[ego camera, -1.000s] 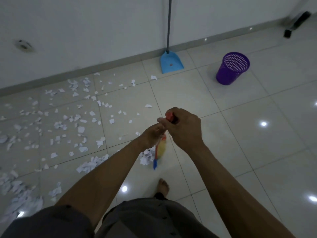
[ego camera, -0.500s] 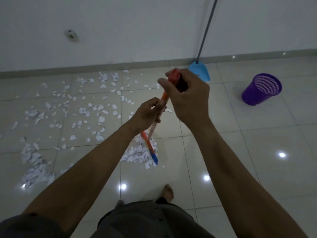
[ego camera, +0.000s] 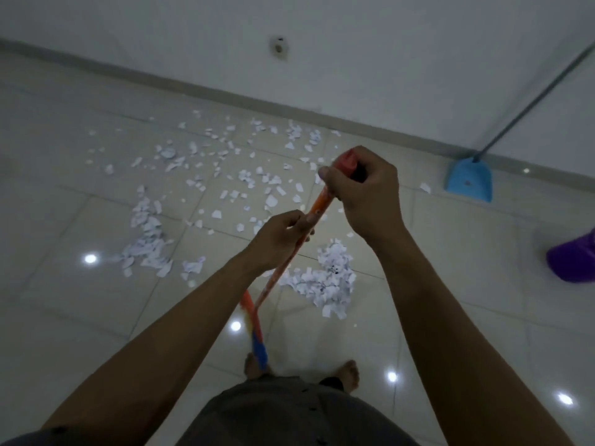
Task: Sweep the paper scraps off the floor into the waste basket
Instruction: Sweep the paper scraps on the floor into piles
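I have drawn the broom (ego camera: 317, 206) back toward my feet, right hand (ego camera: 367, 196) clenched on its top, left hand (ego camera: 283, 238) gripping lower. A pile (ego camera: 328, 278) sits ahead; scraps (ego camera: 225, 169) remain beyond. The basket (ego camera: 574, 259) is far right.

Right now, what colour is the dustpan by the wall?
Light blue dustpan, seen in the head view.

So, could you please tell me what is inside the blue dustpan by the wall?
The blue dustpan holds only a small dark speck, with no paper scraps in it.
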